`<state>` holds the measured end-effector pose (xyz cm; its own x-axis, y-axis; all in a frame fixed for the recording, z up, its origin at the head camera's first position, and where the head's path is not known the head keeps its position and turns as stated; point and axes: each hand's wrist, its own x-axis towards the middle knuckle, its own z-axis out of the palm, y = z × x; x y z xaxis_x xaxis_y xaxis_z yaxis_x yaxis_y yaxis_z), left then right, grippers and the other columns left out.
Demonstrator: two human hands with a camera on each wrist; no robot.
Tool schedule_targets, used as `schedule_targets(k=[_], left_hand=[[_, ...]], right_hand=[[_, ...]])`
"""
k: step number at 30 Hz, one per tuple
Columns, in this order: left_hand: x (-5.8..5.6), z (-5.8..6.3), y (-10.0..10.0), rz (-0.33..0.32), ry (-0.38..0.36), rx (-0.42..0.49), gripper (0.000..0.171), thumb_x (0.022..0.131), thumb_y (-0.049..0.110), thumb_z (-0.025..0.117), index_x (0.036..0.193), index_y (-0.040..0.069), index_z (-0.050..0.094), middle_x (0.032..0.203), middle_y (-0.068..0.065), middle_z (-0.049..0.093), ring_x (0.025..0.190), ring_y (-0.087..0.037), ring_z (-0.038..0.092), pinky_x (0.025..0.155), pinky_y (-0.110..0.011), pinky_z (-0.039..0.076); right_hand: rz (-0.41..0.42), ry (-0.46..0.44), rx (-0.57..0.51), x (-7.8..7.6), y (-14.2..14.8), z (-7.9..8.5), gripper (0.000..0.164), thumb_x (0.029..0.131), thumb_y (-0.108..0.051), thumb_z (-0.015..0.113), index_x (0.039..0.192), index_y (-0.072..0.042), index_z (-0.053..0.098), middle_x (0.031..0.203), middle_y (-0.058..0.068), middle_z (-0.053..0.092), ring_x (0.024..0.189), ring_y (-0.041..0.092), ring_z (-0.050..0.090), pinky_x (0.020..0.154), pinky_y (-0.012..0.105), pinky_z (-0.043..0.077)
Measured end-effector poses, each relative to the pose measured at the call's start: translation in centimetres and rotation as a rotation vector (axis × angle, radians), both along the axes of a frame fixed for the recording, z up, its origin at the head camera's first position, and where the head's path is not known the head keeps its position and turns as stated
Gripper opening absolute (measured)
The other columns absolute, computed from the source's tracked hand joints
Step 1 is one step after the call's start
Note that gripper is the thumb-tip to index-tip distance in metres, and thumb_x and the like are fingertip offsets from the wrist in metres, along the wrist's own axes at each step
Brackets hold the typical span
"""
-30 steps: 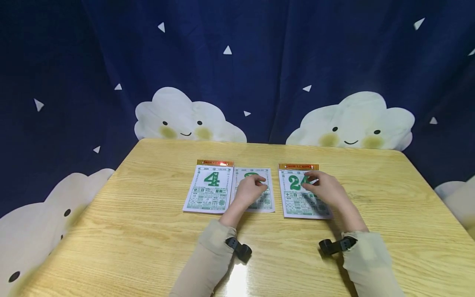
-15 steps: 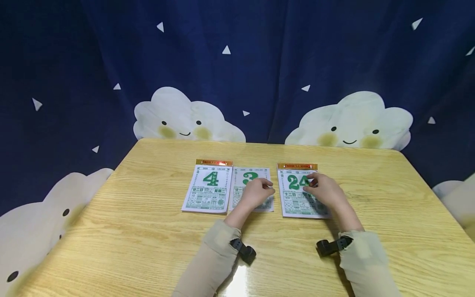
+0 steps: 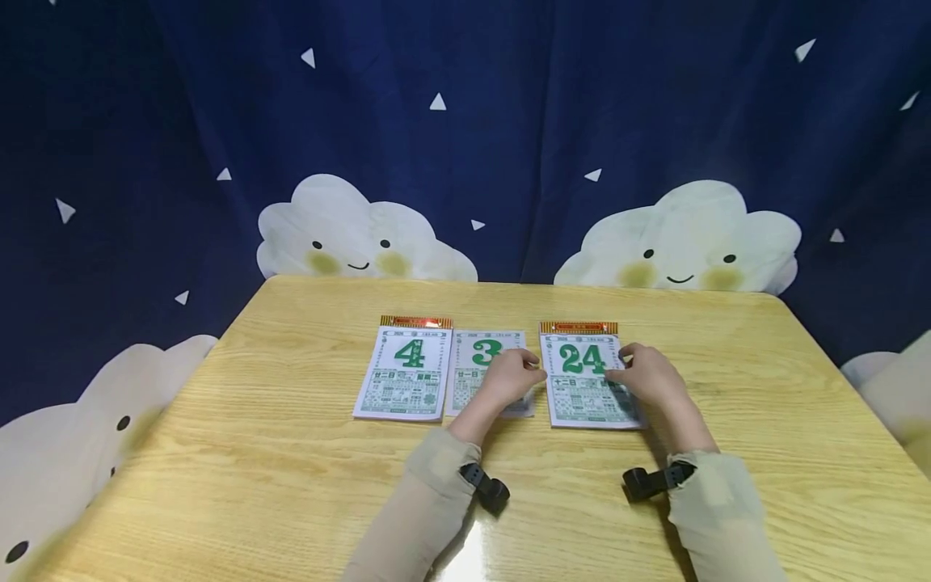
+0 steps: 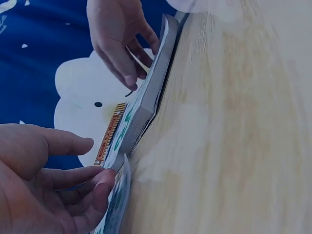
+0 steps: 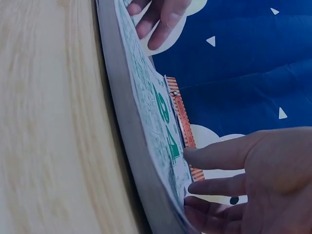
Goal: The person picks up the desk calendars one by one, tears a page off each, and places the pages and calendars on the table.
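Note:
A tear-off calendar pad (image 3: 578, 396) showing a green 24 lies flat on the table under a red and gold header strip. My right hand (image 3: 650, 376) is at its right edge, thumb and forefinger apart; in the right wrist view the fingers (image 5: 217, 186) reach the pad's edge. To the pad's left, a loose calendar sheet (image 3: 465, 388) showing a green 3 lies partly hidden beneath my left hand (image 3: 509, 376). The left fingertips point toward the 24 pad's left edge. In the left wrist view, the thumb stands apart from loosely bent fingers (image 4: 83, 187).
Another calendar pad (image 3: 406, 380) showing a green 4 lies beside the loose sheet, at its left. The wooden table (image 3: 291, 469) extends back to a dark blue curtain (image 3: 393, 105) with smiling clouds and white triangles. A black camera (image 3: 494, 495) is strapped to each wrist.
My left hand has moved right across the loose sheet, uncovering its 3. My right hand has shifted slightly to the right and down, so the whole 24 shows.

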<state>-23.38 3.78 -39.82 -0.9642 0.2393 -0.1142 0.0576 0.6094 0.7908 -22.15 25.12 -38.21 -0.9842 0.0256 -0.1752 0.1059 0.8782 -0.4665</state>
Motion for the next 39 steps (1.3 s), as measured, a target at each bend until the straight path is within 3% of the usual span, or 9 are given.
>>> schedule_targets(k=[7,12,15,18,21,28,33,36,39], left_hand=[[0.0,0.3,0.7,-0.022,0.001,-0.008,0.036,0.084,0.021,0.062,0.115,0.002,0.06,0.1,-0.007,0.064,0.088,-0.016,0.058,0.075,-0.026,0.048],[0.0,0.4,1.1,0.007,-0.028,-0.03,0.038,0.082,0.023,0.063,0.114,0.001,0.06,0.103,-0.009,0.063,0.09,-0.019,0.058,0.078,-0.029,0.048],[0.0,0.4,1.4,0.03,-0.054,-0.035,0.032,0.082,0.023,0.063,0.105,0.001,0.063,0.092,-0.008,0.062,0.079,-0.018,0.057,0.067,-0.027,0.048],[0.1,0.4,1.6,0.051,-0.074,-0.032,0.02,0.082,0.021,0.063,0.09,0.002,0.064,0.073,-0.005,0.056,0.062,-0.016,0.05,0.052,-0.024,0.041],[0.1,0.4,1.8,0.07,-0.085,-0.028,0.016,0.082,0.018,0.061,0.08,0.002,0.062,0.065,-0.004,0.051,0.053,-0.015,0.045,0.045,-0.023,0.035],[0.0,0.4,2.1,0.104,-0.041,-0.054,0.02,0.082,0.016,0.059,0.093,0.001,0.067,0.08,-0.007,0.062,0.063,-0.015,0.052,0.052,-0.023,0.042],[-0.1,0.0,2.3,0.123,-0.011,-0.016,0.025,0.082,0.012,0.058,0.104,0.002,0.067,0.098,-0.009,0.066,0.077,-0.016,0.059,0.065,-0.025,0.049],[-0.2,-0.2,2.5,0.152,0.007,0.013,0.029,0.081,0.007,0.058,0.108,0.003,0.065,0.1,-0.007,0.066,0.083,-0.016,0.059,0.068,-0.024,0.049],[-0.2,-0.4,2.6,0.176,0.029,0.029,0.03,0.078,0.003,0.059,0.108,0.003,0.066,0.091,-0.006,0.065,0.078,-0.015,0.058,0.063,-0.022,0.047]], right_hand=[[-0.065,-0.044,-0.034,0.1,0.0,0.2,0.059,0.087,-0.03,0.055,0.123,0.014,0.041,0.118,0.033,0.049,0.102,0.041,0.052,0.082,0.048,0.044],[-0.091,-0.073,-0.03,0.2,0.1,0.4,0.057,0.088,-0.032,0.052,0.118,0.016,0.045,0.112,0.032,0.051,0.094,0.037,0.053,0.076,0.045,0.045],[-0.102,-0.082,-0.033,0.3,0.2,0.4,0.054,0.089,-0.032,0.052,0.114,0.016,0.048,0.105,0.029,0.055,0.086,0.033,0.054,0.071,0.041,0.045],[-0.108,-0.083,-0.035,0.3,0.2,0.4,0.052,0.088,-0.031,0.052,0.112,0.016,0.05,0.1,0.028,0.057,0.085,0.032,0.054,0.069,0.039,0.045],[-0.115,-0.079,-0.041,0.3,0.3,0.3,0.051,0.088,-0.029,0.052,0.112,0.016,0.05,0.101,0.028,0.056,0.086,0.033,0.054,0.07,0.04,0.045],[-0.148,-0.067,-0.065,0.2,0.3,0.0,0.047,0.087,-0.024,0.052,0.111,0.017,0.052,0.102,0.029,0.056,0.089,0.035,0.055,0.074,0.043,0.046],[-0.171,-0.05,-0.06,0.4,0.4,0.2,0.044,0.086,-0.02,0.054,0.109,0.017,0.055,0.101,0.03,0.059,0.087,0.035,0.056,0.077,0.044,0.046],[-0.164,-0.033,-0.054,0.4,0.5,0.3,0.039,0.085,-0.018,0.055,0.104,0.016,0.058,0.093,0.027,0.061,0.08,0.031,0.055,0.07,0.04,0.047],[-0.177,-0.008,-0.074,0.4,0.5,0.1,0.035,0.086,-0.017,0.055,0.101,0.014,0.06,0.087,0.022,0.06,0.072,0.026,0.053,0.059,0.031,0.044]])
